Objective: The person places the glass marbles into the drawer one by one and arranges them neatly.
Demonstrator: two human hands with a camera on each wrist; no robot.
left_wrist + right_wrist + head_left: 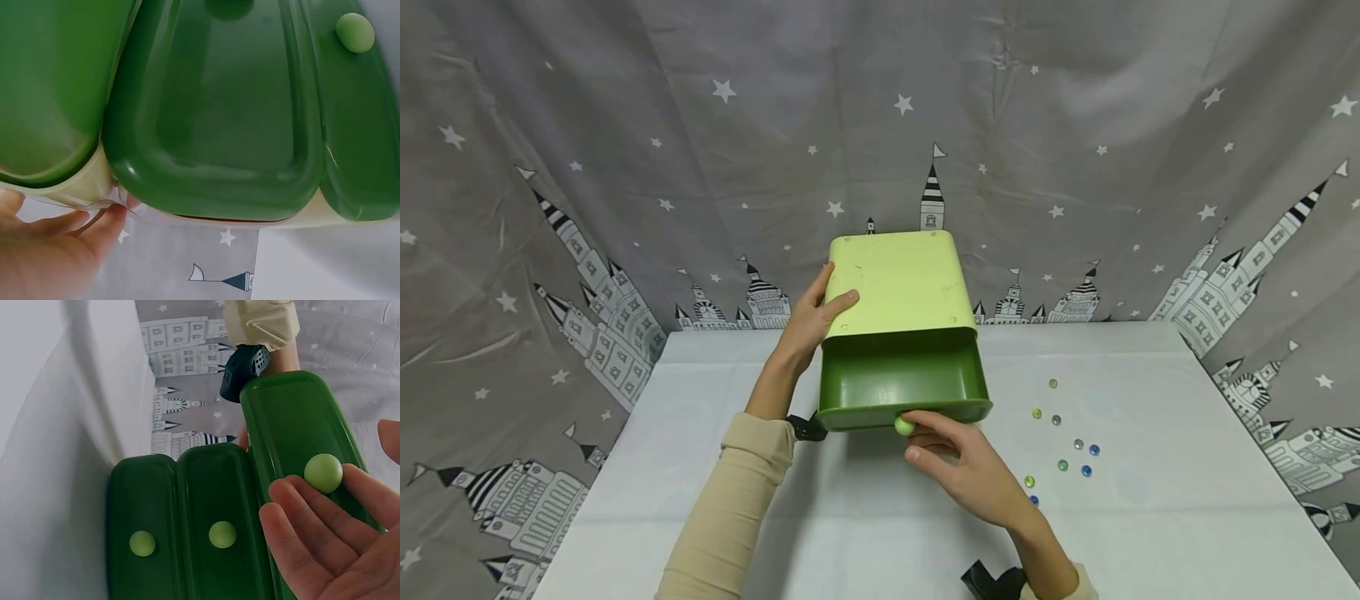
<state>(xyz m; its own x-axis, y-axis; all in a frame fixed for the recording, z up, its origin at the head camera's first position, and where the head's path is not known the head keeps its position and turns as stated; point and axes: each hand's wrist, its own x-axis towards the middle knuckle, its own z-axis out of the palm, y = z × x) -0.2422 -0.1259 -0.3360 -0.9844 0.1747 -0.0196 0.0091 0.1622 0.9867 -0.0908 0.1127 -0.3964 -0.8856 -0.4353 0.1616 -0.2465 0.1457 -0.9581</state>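
Top drawer point(902, 379) of the green drawer box point(898, 283) is pulled well out, right hand point(970, 467) fingers loosely at its knob point(904, 426), left hand point(808, 321) bracing the box's side with straight fingers; lower drawers closed, glass beads point(1063, 442) on the table point(1187, 500).

1. The drawer box point(898, 287) is pale green plastic and stands toward the far middle of the table.
2. Its top drawer point(901, 382), dark green, is pulled out toward the near side, showing a bare inside.
3. A round light-green knob point(903, 426) sits on the drawer's near front.
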